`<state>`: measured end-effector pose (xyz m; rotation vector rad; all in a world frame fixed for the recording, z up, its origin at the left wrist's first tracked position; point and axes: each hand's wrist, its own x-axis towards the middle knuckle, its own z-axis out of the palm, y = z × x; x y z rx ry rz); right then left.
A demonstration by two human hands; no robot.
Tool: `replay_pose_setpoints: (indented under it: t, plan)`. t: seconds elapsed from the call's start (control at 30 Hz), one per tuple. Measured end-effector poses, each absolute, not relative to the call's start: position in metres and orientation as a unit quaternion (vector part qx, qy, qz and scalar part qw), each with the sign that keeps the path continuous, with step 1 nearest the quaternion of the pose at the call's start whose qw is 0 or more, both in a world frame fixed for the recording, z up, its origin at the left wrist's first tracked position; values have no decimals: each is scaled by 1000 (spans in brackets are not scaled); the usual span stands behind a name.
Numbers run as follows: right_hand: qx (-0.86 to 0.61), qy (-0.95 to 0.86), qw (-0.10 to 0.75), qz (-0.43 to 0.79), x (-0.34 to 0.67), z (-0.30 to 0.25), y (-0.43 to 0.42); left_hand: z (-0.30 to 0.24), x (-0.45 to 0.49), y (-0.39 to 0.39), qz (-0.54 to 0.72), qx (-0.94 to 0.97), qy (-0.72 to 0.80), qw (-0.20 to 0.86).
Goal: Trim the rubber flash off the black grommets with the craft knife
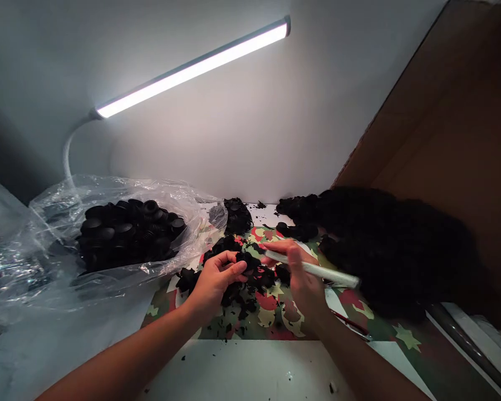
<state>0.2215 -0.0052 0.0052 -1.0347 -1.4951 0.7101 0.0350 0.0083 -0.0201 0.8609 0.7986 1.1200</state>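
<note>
Between the thumb and fingers of my left hand [215, 278] is a small black rubber-like piece [247, 262], whose exact shape is hard to make out. My right hand [308, 287] grips a long pale-handled tool [332, 274], slanting across the palm with its front end toward the black piece. The tool is slightly blurred, and its tip cannot be made out clearly. Beneath both hands, torn black scraps [244, 307] lie over a camouflage-patterned sheet [304, 333]. Beside my right wrist rests a thin dark red tool [348, 322] with a metallic end.
At left, a clear plastic bag [183, 195] holds many black round ribbed parts [123, 231]. A large dark heap [401, 245] fills the right side, against a cardboard panel [446, 133]. A lit tube lamp [196, 69] on a gooseneck hangs above.
</note>
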Motion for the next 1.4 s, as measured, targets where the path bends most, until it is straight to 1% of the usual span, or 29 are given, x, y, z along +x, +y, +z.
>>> replay_pose_setpoints:
  t: [0.1,0.2,0.37,0.5,0.93,1.23,1.4]
  plan:
    - [-400,-679,572,229,216,2,-8,-20,36,9,520,384,355,675]
    - [-386,-688,580,203,212,2,-11,-21,35,10,538,383,367,655]
    - [-418,-734,492,211,208,3,-11,-25,35,10,539,406,374,637]
    - [-431,-739,461,236,208,2,-9,-27,35,10,538,418,374,629]
    - [-455,-711,462,272,208,4,-14,-27,34,10,547,430,379,610]
    - [-441,-748,453,203,208,-5,-8,-28,33,11,540,483,381,574]
    - [-429,-772,450,131,204,-8,-9,-29,30,11,520,515,373,570]
